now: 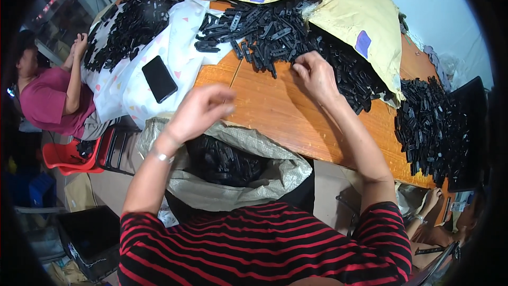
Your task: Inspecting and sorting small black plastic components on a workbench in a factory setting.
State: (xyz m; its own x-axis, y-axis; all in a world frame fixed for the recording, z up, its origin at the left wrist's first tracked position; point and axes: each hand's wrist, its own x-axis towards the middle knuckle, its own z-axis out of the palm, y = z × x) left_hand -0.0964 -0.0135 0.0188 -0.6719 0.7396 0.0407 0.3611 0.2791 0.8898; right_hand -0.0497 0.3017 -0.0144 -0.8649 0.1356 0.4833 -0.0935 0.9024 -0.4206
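Observation:
A heap of slim black plastic parts spills from a large tan paper sack onto the wooden table. My right hand is at the near edge of this heap, its fingers curled and pinched together. Whatever may be between those fingertips is hidden. Over the table's near edge hovers my left hand, slightly blurred, with fingers stretched and thumb apart; nothing shows in it. Just below it, a woven greenish sack gapes open in front of me, holding a dark bag or mass of black parts.
A black phone lies on a patterned white sheet at left. More black parts are heaped at far left and right. One person sits at left by a red chair; another's hand shows at lower right.

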